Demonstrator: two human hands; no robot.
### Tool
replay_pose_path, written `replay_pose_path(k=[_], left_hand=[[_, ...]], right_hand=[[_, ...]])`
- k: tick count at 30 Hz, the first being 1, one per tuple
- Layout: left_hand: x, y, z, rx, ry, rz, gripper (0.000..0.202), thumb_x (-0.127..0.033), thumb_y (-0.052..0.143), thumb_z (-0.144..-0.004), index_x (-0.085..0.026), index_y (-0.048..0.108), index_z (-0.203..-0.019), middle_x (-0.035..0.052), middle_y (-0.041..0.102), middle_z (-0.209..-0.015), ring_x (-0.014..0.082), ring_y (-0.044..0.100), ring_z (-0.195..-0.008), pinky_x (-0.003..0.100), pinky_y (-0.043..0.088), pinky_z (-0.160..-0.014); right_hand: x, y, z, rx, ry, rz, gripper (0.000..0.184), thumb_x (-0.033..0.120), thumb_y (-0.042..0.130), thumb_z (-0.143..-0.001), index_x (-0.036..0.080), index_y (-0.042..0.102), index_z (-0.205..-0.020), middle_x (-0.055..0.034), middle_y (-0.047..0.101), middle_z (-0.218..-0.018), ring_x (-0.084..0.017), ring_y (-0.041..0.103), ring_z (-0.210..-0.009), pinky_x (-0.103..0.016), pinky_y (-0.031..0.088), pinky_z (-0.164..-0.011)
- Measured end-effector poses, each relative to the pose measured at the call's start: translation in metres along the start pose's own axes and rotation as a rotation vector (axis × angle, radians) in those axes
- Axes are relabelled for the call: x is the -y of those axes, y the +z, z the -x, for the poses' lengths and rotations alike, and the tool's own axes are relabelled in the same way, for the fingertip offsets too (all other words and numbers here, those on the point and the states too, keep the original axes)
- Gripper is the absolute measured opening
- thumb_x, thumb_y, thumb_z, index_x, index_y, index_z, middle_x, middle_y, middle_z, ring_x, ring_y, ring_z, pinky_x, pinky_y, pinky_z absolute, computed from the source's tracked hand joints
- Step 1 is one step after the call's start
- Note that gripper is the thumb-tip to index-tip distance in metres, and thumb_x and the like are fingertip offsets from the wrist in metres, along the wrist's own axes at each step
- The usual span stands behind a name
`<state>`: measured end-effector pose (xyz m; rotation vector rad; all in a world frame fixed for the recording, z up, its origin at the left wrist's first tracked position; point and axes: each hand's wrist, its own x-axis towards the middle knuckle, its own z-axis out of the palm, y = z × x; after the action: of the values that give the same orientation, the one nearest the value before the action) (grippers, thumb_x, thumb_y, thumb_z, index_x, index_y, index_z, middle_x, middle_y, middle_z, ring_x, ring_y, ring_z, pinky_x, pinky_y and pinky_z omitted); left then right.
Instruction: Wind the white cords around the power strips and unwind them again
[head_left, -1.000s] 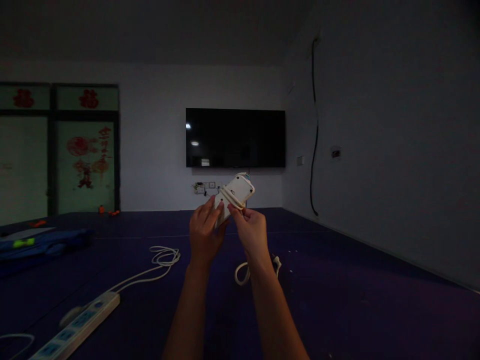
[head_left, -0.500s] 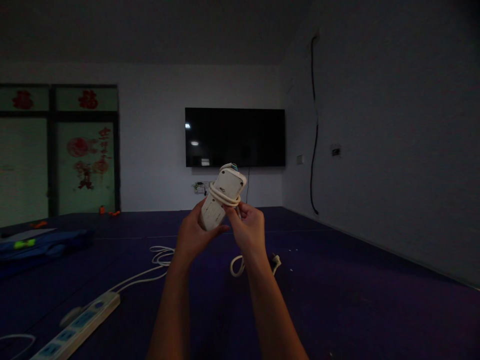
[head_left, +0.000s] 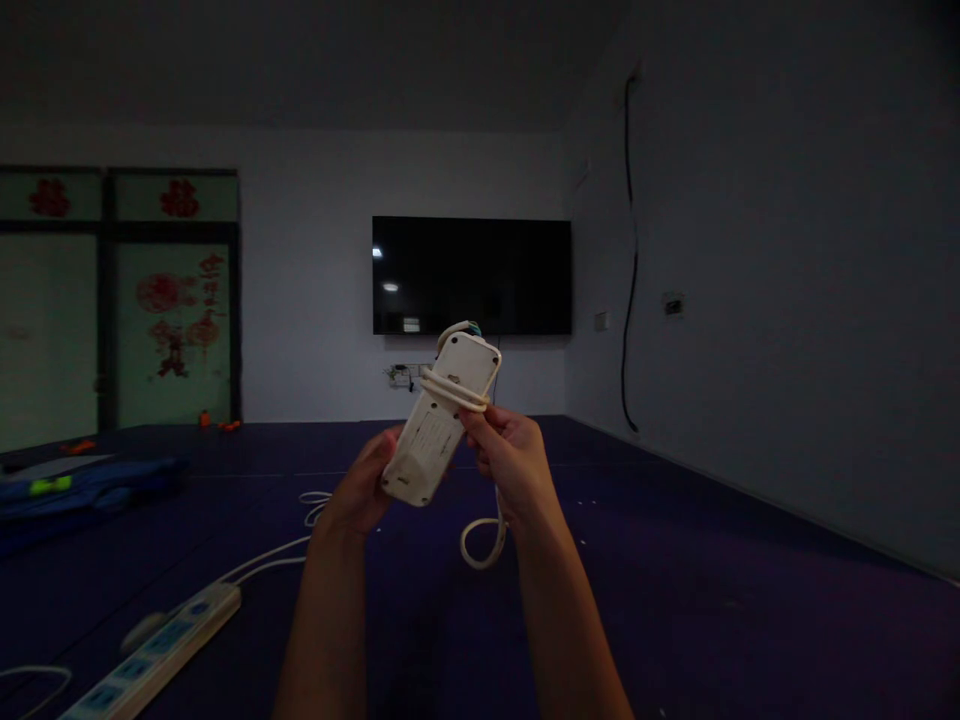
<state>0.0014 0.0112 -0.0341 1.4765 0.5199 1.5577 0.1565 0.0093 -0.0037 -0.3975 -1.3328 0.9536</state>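
Observation:
A white power strip, its screwed back towards me, is held up tilted above the purple surface. Its cord is wound around the upper part in a couple of turns, and coloured wires show at the top end. My left hand is closed around the strip's lower left side, its fingers partly hidden behind. With thumb and fingers closed, my right hand pinches the cord at the strip's right edge. A loop of cord hangs below that hand.
Another power strip lies at the lower left, with a thin white cable running from it. Folded blue cloth lies farther left. A purple surface stretches to the walls; a television hangs ahead.
My left hand has shifted down and left along the strip, uncovering more of its back. My right hand has moved slightly right. The plug seen beside my right wrist is now hidden.

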Motion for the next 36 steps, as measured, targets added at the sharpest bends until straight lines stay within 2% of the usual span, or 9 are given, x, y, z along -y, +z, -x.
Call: replay_pose_path(k=[4, 8, 14, 19, 24, 31, 36], left_hand=[[0.007, 0.002, 0.0, 0.105, -0.079, 0.107, 0.065, -0.072, 0.062, -0.056, -0.018, 0.069, -0.091, 0.0119, 0.071, -0.086, 0.0275, 0.067, -0.069, 0.038, 0.052, -0.062], [0.012, 0.003, -0.001, 0.144, -0.105, 0.16, 0.058, -0.064, 0.067, -0.058, -0.017, 0.068, -0.092, 0.0117, 0.071, -0.081, 0.0225, 0.065, -0.059, 0.03, 0.048, -0.049], [0.002, 0.009, 0.001, 0.042, -0.093, 0.017, 0.047, -0.049, 0.073, -0.059, -0.012, 0.066, -0.088, 0.011, 0.07, -0.069, 0.0204, 0.064, -0.054, 0.026, 0.047, -0.047], [-0.001, 0.012, 0.0, -0.002, -0.071, -0.047, 0.046, -0.042, 0.076, -0.057, -0.01, 0.065, -0.089, 0.0102, 0.07, -0.072, 0.0172, 0.062, -0.052, 0.025, 0.047, -0.048], [0.001, 0.013, -0.002, -0.049, -0.067, -0.117, 0.046, -0.039, 0.077, -0.054, -0.01, 0.065, -0.086, 0.008, 0.069, -0.072, 0.0168, 0.062, -0.054, 0.025, 0.047, -0.049], [0.001, 0.019, -0.005, -0.127, -0.034, -0.313, 0.042, -0.04, 0.077, -0.054, -0.012, 0.064, -0.081, 0.0022, 0.064, -0.063, 0.0148, 0.058, -0.053, 0.025, 0.044, -0.05], [0.002, 0.022, -0.006, -0.143, 0.013, -0.454, 0.039, -0.042, 0.075, -0.057, -0.012, 0.064, -0.079, 0.001, 0.062, -0.06, 0.0135, 0.055, -0.052, 0.023, 0.042, -0.049]], right_hand=[[0.004, 0.004, 0.002, 0.048, 0.051, -0.042, 0.026, 0.039, 0.066, -0.059, 0.016, 0.064, -0.069, 0.0052, 0.045, -0.049, -0.006, 0.033, -0.042, -0.021, 0.022, -0.041], [0.003, 0.003, 0.002, 0.066, 0.098, -0.029, 0.026, 0.039, 0.065, -0.06, 0.016, 0.063, -0.072, 0.008, 0.039, -0.046, -0.005, 0.027, -0.04, -0.02, 0.019, -0.038], [-0.001, -0.007, -0.003, 0.098, 0.112, -0.008, 0.031, 0.045, 0.068, -0.06, 0.016, 0.056, -0.065, 0.0098, 0.036, -0.046, -0.003, 0.023, -0.037, -0.02, 0.014, -0.037], [0.002, -0.012, -0.003, 0.113, 0.085, 0.101, 0.033, 0.048, 0.066, -0.062, 0.016, 0.062, -0.07, 0.008, 0.039, -0.045, -0.006, 0.029, -0.04, -0.021, 0.022, -0.041], [-0.005, -0.016, -0.007, 0.061, -0.011, 0.285, 0.038, 0.052, 0.059, -0.068, 0.014, 0.062, -0.07, 0.0058, 0.043, -0.049, -0.007, 0.031, -0.042, -0.022, 0.024, -0.043], [-0.015, -0.023, -0.012, -0.037, -0.128, 0.597, 0.045, 0.055, 0.049, -0.075, 0.014, 0.062, -0.062, 0.0015, 0.049, -0.048, -0.011, 0.042, -0.047, -0.023, 0.027, -0.046], [-0.015, -0.028, -0.011, -0.077, -0.149, 0.73, 0.047, 0.054, 0.047, -0.078, 0.015, 0.062, -0.059, -0.0001, 0.052, -0.048, -0.012, 0.045, -0.047, -0.023, 0.027, -0.046]])
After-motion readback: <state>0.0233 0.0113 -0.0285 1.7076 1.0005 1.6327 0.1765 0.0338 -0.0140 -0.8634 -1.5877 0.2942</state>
